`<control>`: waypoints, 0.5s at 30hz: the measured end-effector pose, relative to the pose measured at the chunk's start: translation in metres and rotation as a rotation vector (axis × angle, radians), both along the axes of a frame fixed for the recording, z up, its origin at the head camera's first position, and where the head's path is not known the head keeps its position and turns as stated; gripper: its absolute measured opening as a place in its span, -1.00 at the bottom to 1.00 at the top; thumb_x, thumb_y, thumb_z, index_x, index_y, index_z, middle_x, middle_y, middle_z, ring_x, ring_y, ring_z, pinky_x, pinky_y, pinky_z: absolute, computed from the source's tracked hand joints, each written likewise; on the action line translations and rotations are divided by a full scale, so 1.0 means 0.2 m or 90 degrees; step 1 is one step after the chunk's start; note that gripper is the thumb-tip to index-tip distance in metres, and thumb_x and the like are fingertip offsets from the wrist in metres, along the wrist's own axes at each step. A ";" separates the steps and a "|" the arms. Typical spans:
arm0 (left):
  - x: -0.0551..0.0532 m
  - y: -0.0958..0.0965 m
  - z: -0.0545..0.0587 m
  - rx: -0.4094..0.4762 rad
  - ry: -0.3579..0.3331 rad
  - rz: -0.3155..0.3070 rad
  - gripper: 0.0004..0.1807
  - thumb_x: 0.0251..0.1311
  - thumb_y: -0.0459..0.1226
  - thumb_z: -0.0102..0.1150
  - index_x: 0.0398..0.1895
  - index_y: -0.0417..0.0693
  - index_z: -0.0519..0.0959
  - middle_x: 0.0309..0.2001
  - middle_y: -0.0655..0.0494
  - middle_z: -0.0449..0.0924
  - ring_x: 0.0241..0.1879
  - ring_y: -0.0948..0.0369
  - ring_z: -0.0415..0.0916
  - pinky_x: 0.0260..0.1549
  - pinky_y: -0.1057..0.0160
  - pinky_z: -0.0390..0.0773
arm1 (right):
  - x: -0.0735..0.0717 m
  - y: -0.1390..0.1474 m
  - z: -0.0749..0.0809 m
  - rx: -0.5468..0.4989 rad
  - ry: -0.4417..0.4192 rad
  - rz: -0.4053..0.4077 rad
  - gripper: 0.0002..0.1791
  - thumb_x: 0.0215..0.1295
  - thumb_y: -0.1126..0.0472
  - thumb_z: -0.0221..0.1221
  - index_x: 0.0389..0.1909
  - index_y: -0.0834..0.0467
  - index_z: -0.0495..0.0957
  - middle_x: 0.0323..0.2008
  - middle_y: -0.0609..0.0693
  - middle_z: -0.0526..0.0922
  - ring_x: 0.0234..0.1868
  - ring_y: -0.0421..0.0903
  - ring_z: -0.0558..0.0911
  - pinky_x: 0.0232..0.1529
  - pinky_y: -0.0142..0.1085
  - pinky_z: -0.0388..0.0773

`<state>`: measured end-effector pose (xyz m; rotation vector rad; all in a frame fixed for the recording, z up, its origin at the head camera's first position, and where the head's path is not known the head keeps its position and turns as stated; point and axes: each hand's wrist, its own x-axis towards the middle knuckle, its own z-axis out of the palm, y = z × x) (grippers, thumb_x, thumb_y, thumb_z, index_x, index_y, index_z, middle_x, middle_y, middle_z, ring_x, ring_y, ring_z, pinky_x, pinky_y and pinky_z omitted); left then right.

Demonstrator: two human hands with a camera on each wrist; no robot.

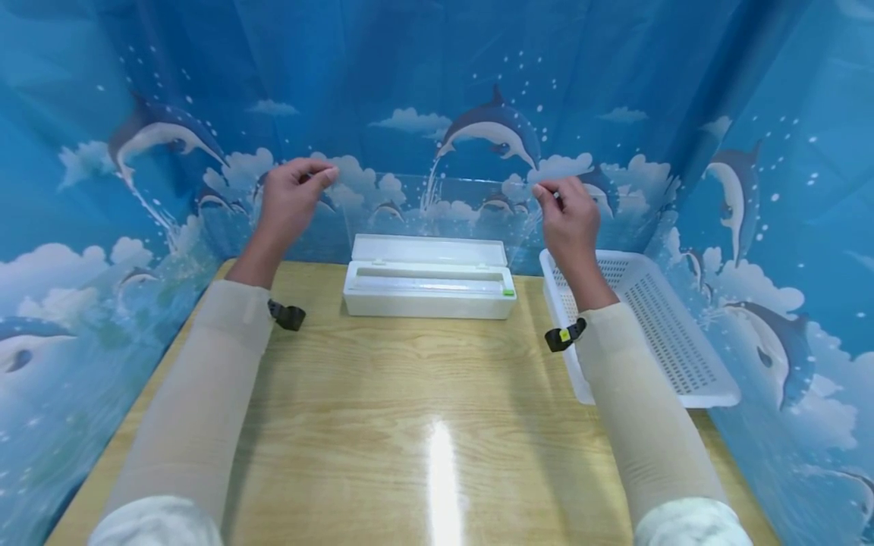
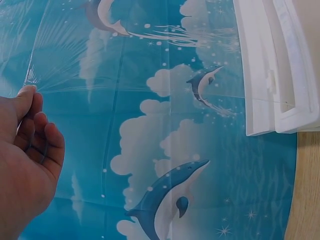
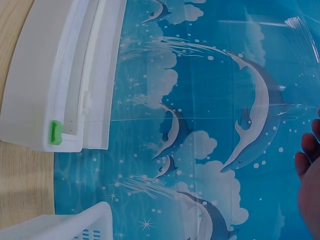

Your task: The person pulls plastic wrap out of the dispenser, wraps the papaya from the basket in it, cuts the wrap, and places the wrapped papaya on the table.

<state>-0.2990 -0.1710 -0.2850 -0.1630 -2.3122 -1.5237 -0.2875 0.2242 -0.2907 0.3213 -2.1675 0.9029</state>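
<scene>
A sheet of clear cling film (image 1: 437,199) stretches up from the white cling film dispenser (image 1: 430,305), whose lid (image 1: 430,249) is tipped back. My left hand (image 1: 293,199) pinches the film's upper left corner between thumb and forefinger; creases fan out from that pinch in the left wrist view. At the upper right corner, my right hand (image 1: 570,216) pinches the film too. Both hands are raised above and beyond the dispenser, one to each side. A small green slider (image 3: 55,132) sits at the dispenser's right end.
To the right stands a white perforated plastic basket (image 1: 672,334), partly under the right forearm. The dispenser rests near the far edge of the wood-grain table (image 1: 382,394). Blue dolphin-print curtains (image 1: 382,68) hang behind the table and on both sides.
</scene>
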 end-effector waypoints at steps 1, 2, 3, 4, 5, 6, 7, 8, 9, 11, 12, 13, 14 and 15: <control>0.00 0.00 0.00 0.003 -0.002 0.001 -0.58 0.36 0.08 0.13 0.09 0.06 0.69 -0.05 0.21 0.60 -0.14 0.20 0.43 -0.24 0.32 0.48 | 0.00 0.00 0.00 -0.001 0.000 0.000 -0.63 0.51 -0.03 0.09 -0.10 0.20 0.66 -0.20 0.11 0.58 -0.25 -0.08 0.46 -0.20 -0.36 0.40; 0.00 0.00 0.00 0.005 -0.003 0.002 -0.58 0.36 0.08 0.13 0.09 0.07 0.69 -0.06 0.21 0.60 -0.14 0.19 0.43 -0.24 0.32 0.48 | 0.00 0.00 0.00 -0.002 -0.002 0.001 -0.63 0.52 -0.03 0.08 -0.10 0.20 0.66 -0.19 0.11 0.58 -0.25 -0.09 0.46 -0.19 -0.36 0.40; 0.00 0.00 0.01 0.006 -0.004 0.003 -0.58 0.36 0.08 0.13 0.08 0.07 0.69 -0.06 0.21 0.60 -0.16 0.20 0.42 -0.24 0.32 0.48 | 0.01 0.00 0.01 -0.003 -0.002 0.001 -0.63 0.52 -0.03 0.08 -0.10 0.21 0.65 -0.19 0.12 0.58 -0.25 -0.09 0.46 -0.19 -0.36 0.40; 0.00 0.00 0.01 0.005 -0.004 0.003 -0.58 0.36 0.08 0.13 0.08 0.08 0.69 -0.06 0.22 0.59 -0.17 0.21 0.41 -0.25 0.31 0.48 | 0.01 0.00 0.01 -0.005 -0.003 0.002 -0.63 0.52 -0.02 0.08 -0.10 0.21 0.65 -0.19 0.12 0.58 -0.24 -0.09 0.45 -0.19 -0.36 0.41; 0.00 0.00 0.01 0.006 -0.004 0.003 -0.58 0.36 0.08 0.13 0.08 0.08 0.69 -0.06 0.23 0.59 -0.18 0.22 0.41 -0.25 0.30 0.48 | 0.01 0.00 0.01 -0.007 -0.003 0.004 -0.63 0.52 -0.02 0.08 -0.10 0.21 0.65 -0.19 0.12 0.58 -0.24 -0.09 0.45 -0.19 -0.36 0.41; 0.01 0.00 0.01 0.008 -0.003 0.002 -0.58 0.36 0.08 0.13 0.08 0.08 0.69 -0.07 0.23 0.59 -0.19 0.22 0.40 -0.24 0.30 0.48 | 0.01 0.00 0.01 -0.009 -0.004 0.005 -0.63 0.51 -0.02 0.08 -0.10 0.21 0.65 -0.19 0.12 0.57 -0.24 -0.09 0.45 -0.18 -0.36 0.41; 0.01 0.00 0.02 0.009 -0.002 0.002 -0.58 0.35 0.09 0.13 0.08 0.08 0.69 -0.07 0.23 0.58 -0.20 0.23 0.40 -0.25 0.29 0.48 | 0.01 0.00 0.01 -0.010 -0.004 0.006 -0.63 0.52 -0.02 0.08 -0.09 0.21 0.65 -0.18 0.12 0.57 -0.24 -0.10 0.45 -0.18 -0.37 0.42; 0.01 0.00 0.02 0.007 0.001 0.002 -0.58 0.36 0.08 0.13 0.08 0.08 0.69 -0.08 0.24 0.58 -0.22 0.24 0.39 -0.25 0.29 0.47 | 0.01 0.00 0.01 -0.013 -0.006 0.005 -0.62 0.51 -0.03 0.08 -0.09 0.21 0.65 -0.18 0.11 0.57 -0.23 -0.11 0.45 -0.18 -0.38 0.42; 0.01 0.01 0.02 0.006 0.003 0.002 -0.58 0.36 0.09 0.13 0.08 0.08 0.69 -0.08 0.24 0.57 -0.22 0.23 0.39 -0.25 0.29 0.47 | 0.01 0.00 0.01 -0.014 -0.006 0.004 -0.62 0.51 -0.03 0.08 -0.08 0.21 0.65 -0.18 0.11 0.57 -0.23 -0.12 0.45 -0.18 -0.39 0.42; 0.01 0.01 0.03 0.006 0.006 0.001 -0.58 0.36 0.08 0.13 0.08 0.08 0.69 -0.08 0.24 0.57 -0.23 0.23 0.39 -0.25 0.29 0.47 | 0.01 0.00 0.01 -0.015 -0.006 0.002 -0.62 0.51 -0.04 0.09 -0.07 0.20 0.65 -0.18 0.11 0.57 -0.24 -0.13 0.45 -0.18 -0.40 0.42; 0.01 0.01 0.03 0.005 0.008 0.001 -0.58 0.36 0.08 0.13 0.08 0.07 0.69 -0.08 0.24 0.57 -0.23 0.23 0.39 -0.25 0.30 0.47 | 0.01 0.00 0.02 -0.016 -0.006 0.000 -0.62 0.51 -0.04 0.09 -0.07 0.20 0.65 -0.18 0.11 0.57 -0.24 -0.13 0.45 -0.18 -0.40 0.43; 0.01 0.01 0.03 0.005 0.007 0.001 -0.59 0.36 0.08 0.13 0.08 0.08 0.69 -0.08 0.24 0.57 -0.23 0.23 0.39 -0.25 0.30 0.47 | 0.00 0.00 0.02 -0.018 -0.007 -0.001 -0.62 0.51 -0.04 0.09 -0.06 0.20 0.65 -0.17 0.11 0.57 -0.24 -0.14 0.46 -0.17 -0.41 0.43; 0.01 0.01 0.03 0.004 0.007 0.000 -0.59 0.36 0.08 0.13 0.08 0.08 0.69 -0.08 0.24 0.57 -0.23 0.23 0.39 -0.26 0.30 0.47 | 0.01 0.00 0.02 -0.019 -0.007 -0.001 -0.62 0.51 -0.04 0.09 -0.06 0.20 0.65 -0.17 0.11 0.57 -0.24 -0.14 0.46 -0.17 -0.41 0.43; 0.01 0.01 0.03 0.006 0.005 0.000 -0.59 0.35 0.08 0.13 0.08 0.08 0.69 -0.08 0.24 0.57 -0.24 0.23 0.38 -0.26 0.30 0.47 | 0.01 0.00 0.02 -0.020 -0.006 0.000 -0.62 0.51 -0.03 0.09 -0.06 0.20 0.65 -0.16 0.11 0.58 -0.24 -0.14 0.46 -0.17 -0.41 0.43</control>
